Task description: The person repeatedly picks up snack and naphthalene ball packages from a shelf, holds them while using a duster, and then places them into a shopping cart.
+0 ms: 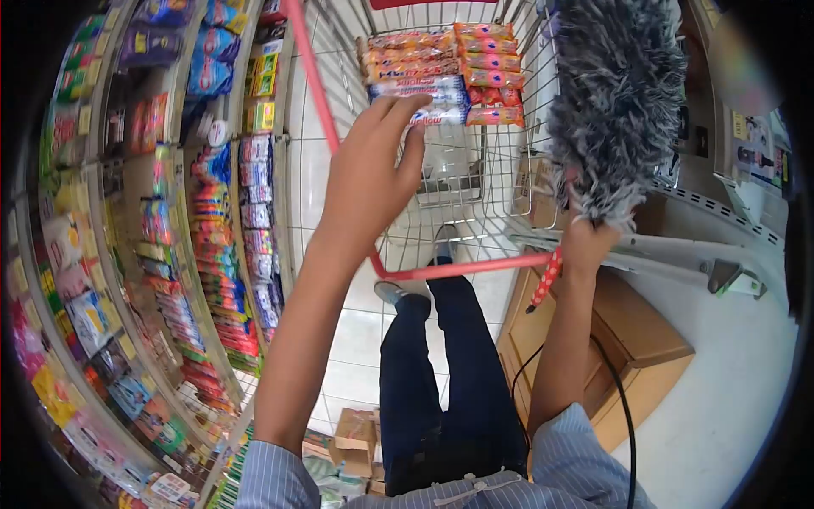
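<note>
My left hand (380,161) reaches over the shopping cart (462,270), its fingers bent and apart, with nothing visible in them. Just beyond its fingertips lie blue-and-white snack packs (445,114); whether they touch is hard to tell. Orange-brown packs (413,55) lie behind these, and a stack of orange-red packs (492,59) sits to their right. On the right, my right hand (591,246) is wrapped round a fluffy grey duster (619,102). The duster's red handle with white dots (547,282) sticks out below this hand.
Shelves of packaged goods (220,246) line the left side. A brown cardboard box (354,441) sits on the floor behind my legs. On the right are a wooden piece of furniture (632,331) and a metal shelf frame (644,252). A black cord (626,399) hangs by my right arm.
</note>
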`<state>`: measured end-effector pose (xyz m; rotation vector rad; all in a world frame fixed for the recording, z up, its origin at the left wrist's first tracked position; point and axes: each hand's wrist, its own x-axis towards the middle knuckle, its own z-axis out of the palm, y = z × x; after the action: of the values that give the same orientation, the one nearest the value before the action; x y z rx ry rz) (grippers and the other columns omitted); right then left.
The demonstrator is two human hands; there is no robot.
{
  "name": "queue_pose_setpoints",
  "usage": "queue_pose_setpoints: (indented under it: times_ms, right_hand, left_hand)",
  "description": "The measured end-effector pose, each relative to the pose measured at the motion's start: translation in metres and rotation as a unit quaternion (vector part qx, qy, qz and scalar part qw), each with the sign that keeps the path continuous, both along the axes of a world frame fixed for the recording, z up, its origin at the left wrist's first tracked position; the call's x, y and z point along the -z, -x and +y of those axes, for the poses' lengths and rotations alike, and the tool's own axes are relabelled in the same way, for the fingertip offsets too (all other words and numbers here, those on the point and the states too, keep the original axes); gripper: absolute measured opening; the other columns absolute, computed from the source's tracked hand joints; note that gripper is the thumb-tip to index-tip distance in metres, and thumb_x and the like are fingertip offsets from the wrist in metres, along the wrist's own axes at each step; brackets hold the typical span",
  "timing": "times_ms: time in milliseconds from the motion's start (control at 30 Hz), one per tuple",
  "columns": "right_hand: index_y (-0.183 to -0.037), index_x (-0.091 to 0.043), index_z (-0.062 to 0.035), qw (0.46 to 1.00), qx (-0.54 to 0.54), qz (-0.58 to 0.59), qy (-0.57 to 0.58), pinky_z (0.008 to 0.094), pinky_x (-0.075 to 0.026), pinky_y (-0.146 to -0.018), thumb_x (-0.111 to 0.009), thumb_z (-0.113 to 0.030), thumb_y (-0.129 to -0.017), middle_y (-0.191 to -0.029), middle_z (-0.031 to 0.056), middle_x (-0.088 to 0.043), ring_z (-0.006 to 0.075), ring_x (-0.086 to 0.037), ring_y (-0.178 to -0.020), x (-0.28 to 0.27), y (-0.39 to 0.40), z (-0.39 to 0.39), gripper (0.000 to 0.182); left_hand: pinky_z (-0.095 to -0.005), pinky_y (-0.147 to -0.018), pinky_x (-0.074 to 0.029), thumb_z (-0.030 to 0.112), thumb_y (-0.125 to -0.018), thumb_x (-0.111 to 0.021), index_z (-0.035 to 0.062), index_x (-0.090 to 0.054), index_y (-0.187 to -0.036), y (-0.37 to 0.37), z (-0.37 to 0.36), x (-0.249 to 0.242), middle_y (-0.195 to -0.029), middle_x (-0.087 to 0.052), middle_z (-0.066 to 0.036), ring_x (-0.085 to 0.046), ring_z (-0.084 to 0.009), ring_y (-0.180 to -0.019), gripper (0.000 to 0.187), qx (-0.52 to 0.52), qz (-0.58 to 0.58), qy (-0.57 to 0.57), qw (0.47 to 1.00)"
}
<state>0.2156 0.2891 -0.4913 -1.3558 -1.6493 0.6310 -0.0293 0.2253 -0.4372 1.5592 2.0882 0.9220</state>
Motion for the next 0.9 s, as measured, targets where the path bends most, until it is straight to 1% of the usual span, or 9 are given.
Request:
queue_pose_setpoints:
  times_ms: [100, 167, 300, 333, 400, 500, 600, 767, 900]
  right_hand:
    - [-0.107, -0.052, 0.0064, 0.993, -0.012, 0.095, 0.072, 0.0288, -0.037, -0.088, -0.066, -0.001, -0.074, -0.106, 0.0127, -0.056, 0.019, -0.052, -0.097, -0.007, 0.002, 0.004, 0.037]
    - [-0.107, -0.052, 0.0068, 0.998, 0.011, 0.037, 0.047, 0.0295, -0.038, -0.088, -0.065, 0.001, -0.075, -0.107, 0.013, -0.057, 0.0183, -0.053, -0.096, -0.007, 0.004, 0.008, 0.036]
    - [-0.11, -0.051, 0.0074, 0.969, -0.016, 0.182, 0.163, 0.0303, -0.039, -0.09, -0.059, 0.004, -0.079, -0.108, 0.0131, -0.058, 0.0178, -0.056, -0.095, 0.03, -0.032, -0.01, 0.032]
    - [-0.111, -0.051, 0.0069, 0.989, -0.078, 0.014, 0.127, 0.0301, -0.038, -0.091, -0.055, 0.002, -0.082, -0.11, 0.0124, -0.058, 0.0183, -0.055, -0.096, 0.034, -0.042, -0.013, 0.03]
    - [-0.113, -0.051, 0.0061, 0.939, -0.155, -0.305, -0.036, 0.0298, -0.038, -0.092, -0.047, -0.002, -0.087, -0.112, 0.0111, -0.057, 0.0192, -0.055, -0.099, 0.04, -0.064, -0.018, 0.027]
    - [-0.117, -0.049, 0.0052, 0.929, -0.179, -0.31, -0.092, 0.03, -0.036, -0.094, -0.039, -0.005, -0.09, -0.118, 0.0115, -0.053, 0.0189, -0.051, -0.107, 0.03, -0.055, -0.01, 0.03]
    - [-0.118, -0.048, 0.0058, 0.934, -0.181, -0.287, -0.113, 0.0309, -0.036, -0.095, -0.036, -0.006, -0.091, -0.12, 0.0134, -0.052, 0.0204, -0.049, -0.11, 0.025, -0.051, -0.011, 0.032]
    - [-0.11, -0.051, 0.012, 0.962, -0.182, -0.193, -0.062, 0.0349, -0.042, -0.091, -0.048, 0.003, -0.086, -0.11, 0.0215, -0.055, 0.029, -0.055, -0.098, 0.023, -0.047, -0.013, 0.026]
    - [-0.108, -0.052, 0.0123, 0.952, -0.172, -0.238, -0.083, 0.0352, -0.042, -0.09, -0.049, 0.003, -0.085, -0.109, 0.0212, -0.056, 0.03, -0.055, -0.098, 0.019, -0.045, -0.009, 0.025]
  left_hand:
    - [-0.0384, -0.081, -0.043, 0.016, -0.079, -0.057, 0.005, -0.055, -0.109, 0.011, 0.058, 0.076, -0.107, -0.055, -0.015, -0.054, -0.0326, -0.097, 0.032, 0.03, 0.064, 0.155, 0.985]
    - [-0.0386, -0.084, -0.043, 0.019, -0.077, -0.059, 0.0064, -0.052, -0.114, 0.022, 0.078, 0.137, -0.113, -0.052, -0.017, -0.053, -0.0333, -0.1, 0.039, -0.001, 0.047, 0.192, 0.98]
    - [-0.0412, -0.088, -0.042, 0.016, -0.077, -0.058, 0.0087, -0.044, -0.122, 0.032, 0.112, 0.215, -0.121, -0.045, -0.02, -0.049, -0.0343, -0.107, 0.048, -0.089, 0.184, 0.175, 0.963]
    - [-0.042, -0.089, -0.041, 0.014, -0.077, -0.056, 0.0076, -0.045, -0.121, 0.035, 0.124, 0.23, -0.118, -0.047, -0.018, -0.049, -0.0326, -0.107, 0.046, -0.092, 0.225, 0.147, 0.959]
    - [-0.0436, -0.09, -0.039, 0.009, -0.077, -0.053, 0.0054, -0.047, -0.117, 0.039, 0.135, 0.254, -0.112, -0.05, -0.014, -0.05, -0.0292, -0.106, 0.041, -0.101, 0.308, 0.099, 0.941]
    - [-0.0434, -0.091, -0.038, 0.01, -0.077, -0.053, 0.0057, -0.049, -0.114, 0.051, 0.143, 0.249, -0.108, -0.052, -0.012, -0.05, -0.0279, -0.105, 0.037, 0.007, 0.298, 0.201, 0.933]
    - [-0.0429, -0.09, -0.039, 0.013, -0.076, -0.056, 0.0065, -0.051, -0.109, 0.057, 0.139, 0.253, -0.105, -0.053, -0.01, -0.05, -0.027, -0.102, 0.034, 0.022, 0.353, 0.134, 0.926]
    - [-0.042, -0.087, -0.04, 0.022, -0.075, -0.062, 0.0066, -0.052, -0.106, 0.05, 0.138, 0.251, -0.103, -0.053, -0.011, -0.05, -0.027, -0.102, 0.036, -0.016, 0.374, 0.152, 0.915]
    - [-0.0414, -0.084, -0.042, 0.023, -0.073, -0.064, 0.0059, -0.053, -0.105, 0.053, 0.143, 0.267, -0.105, -0.054, -0.012, -0.049, -0.0266, -0.104, 0.038, -0.009, 0.315, 0.216, 0.924]
